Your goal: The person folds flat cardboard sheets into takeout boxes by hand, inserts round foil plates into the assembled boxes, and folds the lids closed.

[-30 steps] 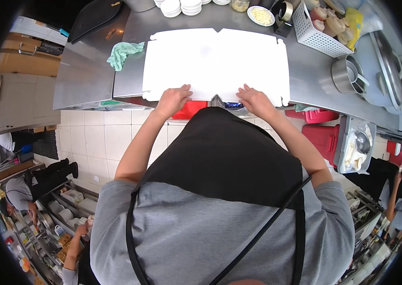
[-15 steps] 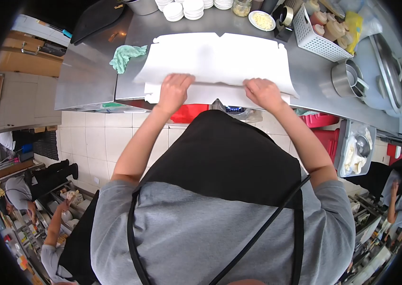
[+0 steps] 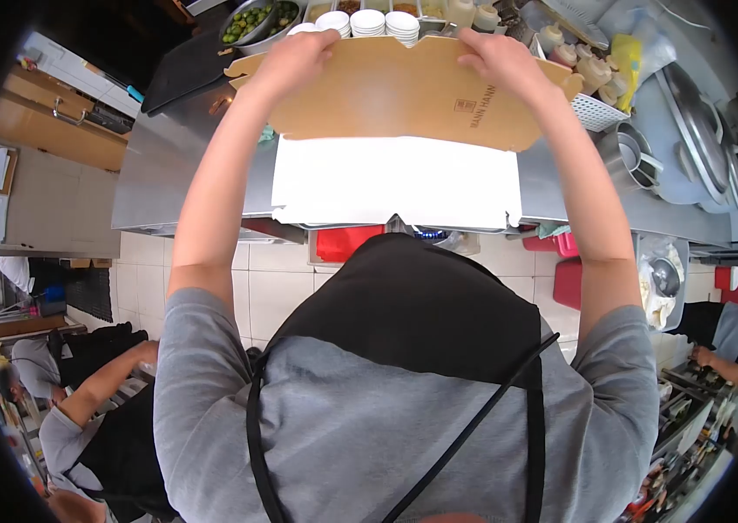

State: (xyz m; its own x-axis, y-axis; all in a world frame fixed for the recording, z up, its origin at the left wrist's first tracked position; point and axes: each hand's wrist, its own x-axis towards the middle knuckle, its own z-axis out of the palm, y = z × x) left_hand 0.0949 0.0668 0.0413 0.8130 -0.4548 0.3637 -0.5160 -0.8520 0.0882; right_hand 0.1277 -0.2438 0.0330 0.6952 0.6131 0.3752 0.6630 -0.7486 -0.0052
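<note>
A flat cardboard box blank (image 3: 369, 96) is raised at its far part, showing a brown outer face with printed lettering. Its near part, a white panel (image 3: 395, 179), lies flat at the counter's front edge. Whether the two are one piece I cannot fully tell. My left hand (image 3: 299, 63) is closed on the upper left edge of the brown board, with the fingers bent over it. At the upper right edge, my right hand (image 3: 501, 65) grips the same board between thumb and fingers. A green cloth (image 3: 266, 134) shows only slightly behind the left side.
Stacked white cups (image 3: 367, 24) stand behind the board, beside a bowl of green limes (image 3: 247, 26). On the right are a white basket of squeeze bottles (image 3: 595, 112), metal pots (image 3: 626, 157) and large lids (image 3: 691, 131). Co-workers (image 3: 94, 383) are behind on both sides.
Both hands have moved away from my body and up, lifting the board's edge so that its brown printed face now shows. Earlier the white face lay flat on the counter, with its near edge bent up.
</note>
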